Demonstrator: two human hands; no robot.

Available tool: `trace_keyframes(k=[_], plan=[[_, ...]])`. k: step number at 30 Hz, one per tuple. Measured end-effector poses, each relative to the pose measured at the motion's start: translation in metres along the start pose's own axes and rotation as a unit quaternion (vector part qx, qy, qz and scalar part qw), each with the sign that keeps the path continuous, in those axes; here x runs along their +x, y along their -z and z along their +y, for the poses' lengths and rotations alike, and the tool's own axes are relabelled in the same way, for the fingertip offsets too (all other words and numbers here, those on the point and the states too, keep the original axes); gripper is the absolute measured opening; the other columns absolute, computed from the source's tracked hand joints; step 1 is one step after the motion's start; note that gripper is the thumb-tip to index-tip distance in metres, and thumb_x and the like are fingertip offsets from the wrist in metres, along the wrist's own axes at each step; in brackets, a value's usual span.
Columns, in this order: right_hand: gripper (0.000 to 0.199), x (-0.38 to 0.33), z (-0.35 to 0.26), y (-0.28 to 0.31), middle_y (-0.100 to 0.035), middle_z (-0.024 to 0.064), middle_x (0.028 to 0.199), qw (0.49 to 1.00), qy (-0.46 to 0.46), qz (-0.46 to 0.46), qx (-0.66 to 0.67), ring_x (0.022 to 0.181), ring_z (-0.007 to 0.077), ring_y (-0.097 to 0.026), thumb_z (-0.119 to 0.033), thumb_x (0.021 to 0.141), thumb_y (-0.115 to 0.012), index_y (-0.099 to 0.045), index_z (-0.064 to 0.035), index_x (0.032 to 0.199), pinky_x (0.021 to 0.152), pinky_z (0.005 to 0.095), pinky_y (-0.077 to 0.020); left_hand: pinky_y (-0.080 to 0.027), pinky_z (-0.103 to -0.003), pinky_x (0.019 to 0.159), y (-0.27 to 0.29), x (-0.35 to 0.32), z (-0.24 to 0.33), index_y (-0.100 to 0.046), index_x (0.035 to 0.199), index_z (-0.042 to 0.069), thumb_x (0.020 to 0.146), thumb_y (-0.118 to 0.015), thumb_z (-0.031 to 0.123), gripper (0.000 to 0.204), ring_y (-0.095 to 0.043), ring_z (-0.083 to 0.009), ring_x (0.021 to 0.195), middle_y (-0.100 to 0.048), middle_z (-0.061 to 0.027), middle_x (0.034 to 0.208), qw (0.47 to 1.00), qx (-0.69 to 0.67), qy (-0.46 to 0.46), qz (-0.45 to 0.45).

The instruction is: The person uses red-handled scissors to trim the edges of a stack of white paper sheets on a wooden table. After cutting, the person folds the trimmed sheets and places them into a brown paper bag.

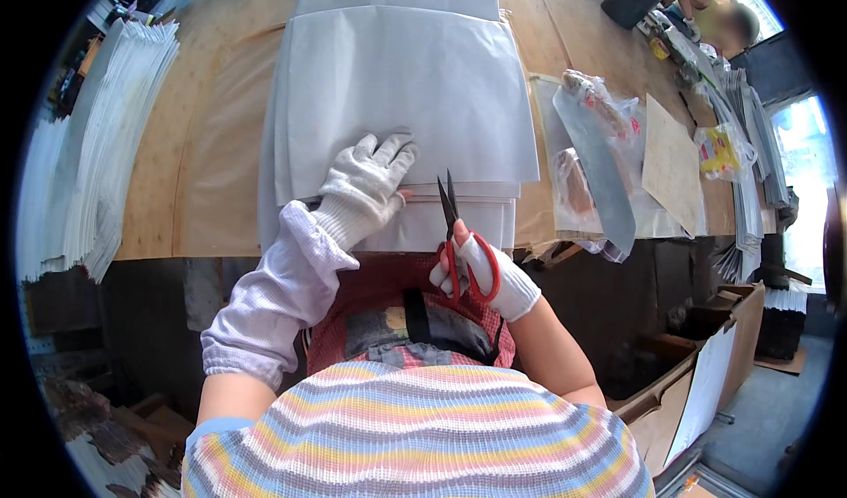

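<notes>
My left hand, in a pale knitted glove, lies with its fingers stretched out on a stack of large white sheets. A bare thumb tip shows by the lower edge of the top sheet, where several sheet edges lie staggered. In my right hand, also gloved but with bare fingertips, is a pair of scissors with red handles. Their dark blades point away from me and stand slightly apart, just right of my left hand at the near edge of the stack.
Upright bundles of white folded sheets stand at the left of the wooden table. Plastic bags, a grey curved strip and a beige board lie to the right. Below stand cardboard boxes. Another person is at the far right.
</notes>
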State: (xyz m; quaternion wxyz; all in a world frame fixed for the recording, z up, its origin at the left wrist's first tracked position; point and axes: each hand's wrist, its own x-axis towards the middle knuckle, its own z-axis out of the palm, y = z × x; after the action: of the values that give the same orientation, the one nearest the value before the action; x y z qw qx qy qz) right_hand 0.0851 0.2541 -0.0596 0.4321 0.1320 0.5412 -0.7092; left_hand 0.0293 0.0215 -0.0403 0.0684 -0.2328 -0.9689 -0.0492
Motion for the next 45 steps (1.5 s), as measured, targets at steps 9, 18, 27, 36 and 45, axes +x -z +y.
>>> trace_keyframes(k=[9,18,27,36,45], plan=[[0.076,-0.013,-0.020,-0.008,-0.069,0.0108,0.077,0.970,0.038,0.060,-0.231,0.066,0.0177,-0.064,-0.073,0.098,-0.037,-0.061,-0.0039,0.081,0.062,0.0302,-0.0514,-0.051,-0.040,0.098,-0.005,0.010,0.010,-0.059,0.134,0.004,0.082,-0.074,0.027,0.059,-0.059,-0.0313,0.119,-0.060,-0.0165,0.137,0.998,0.039,0.053,-0.019],[0.073,-0.010,-0.021,-0.010,-0.068,0.0114,0.076,0.986,0.031,0.032,-0.160,0.064,0.0183,-0.062,-0.074,0.097,-0.039,-0.060,-0.0059,0.079,0.060,0.0291,-0.0499,-0.052,-0.040,0.097,0.009,0.010,0.007,-0.062,0.130,0.002,0.081,-0.073,0.023,0.054,-0.062,-0.0323,0.115,-0.063,-0.0181,0.133,1.000,-0.014,0.017,-0.016],[0.077,-0.008,-0.005,0.004,-0.069,0.0110,0.079,0.991,0.010,0.004,-0.134,0.070,0.0179,-0.065,-0.079,0.093,-0.040,-0.060,-0.0053,0.079,0.060,0.0294,-0.0513,-0.053,-0.039,0.093,-0.005,0.008,0.003,-0.063,0.128,0.003,0.082,-0.071,0.020,0.051,-0.063,-0.0290,0.109,-0.064,-0.0162,0.131,1.000,-0.004,0.022,0.018],[0.070,-0.008,-0.019,0.003,-0.070,0.0107,0.078,0.924,-0.031,0.048,-0.377,0.070,0.0199,-0.066,-0.068,0.098,-0.044,-0.065,-0.0024,0.087,0.064,0.0302,-0.0508,-0.051,-0.038,0.099,-0.003,0.014,0.010,-0.061,0.131,0.003,0.082,-0.068,0.016,0.051,-0.061,-0.0295,0.116,-0.066,-0.0136,0.129,0.996,0.011,0.070,-0.046],[0.063,-0.030,-0.011,0.052,-0.066,0.0107,0.072,0.948,0.054,0.212,-0.230,0.064,0.0168,-0.061,-0.060,0.101,-0.047,-0.060,-0.0024,0.080,0.059,0.0297,-0.0495,-0.050,-0.039,0.101,-0.008,0.010,0.004,-0.062,0.130,0.003,0.083,-0.067,0.015,0.049,-0.062,-0.0292,0.116,-0.067,-0.0133,0.127,0.999,0.000,0.041,0.010]])
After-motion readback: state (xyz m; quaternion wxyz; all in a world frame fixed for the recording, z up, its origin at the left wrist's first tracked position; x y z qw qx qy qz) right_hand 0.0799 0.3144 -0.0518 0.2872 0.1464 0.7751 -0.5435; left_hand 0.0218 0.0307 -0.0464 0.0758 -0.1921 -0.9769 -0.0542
